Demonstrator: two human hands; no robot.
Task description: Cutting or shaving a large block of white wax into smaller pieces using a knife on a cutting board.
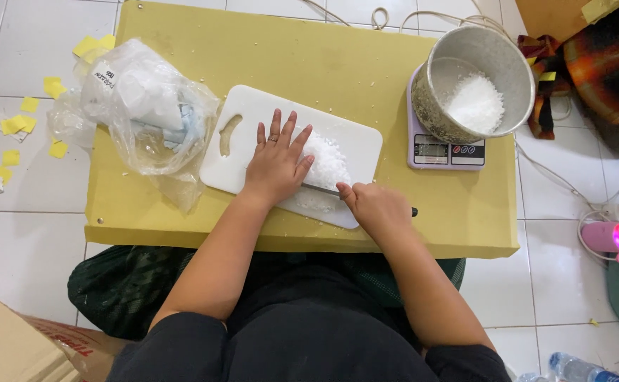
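While left hand presses flat, right hand grip holds knife; white crumbly flakes.

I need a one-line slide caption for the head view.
Left hand presses white flakes on a white plastic cutting board; right hand grips a knife.

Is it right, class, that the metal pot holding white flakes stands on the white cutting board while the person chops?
Not quite. In the head view the metal pot of white flakes stands on the kitchen scale, not on the white cutting board. The rest holds.
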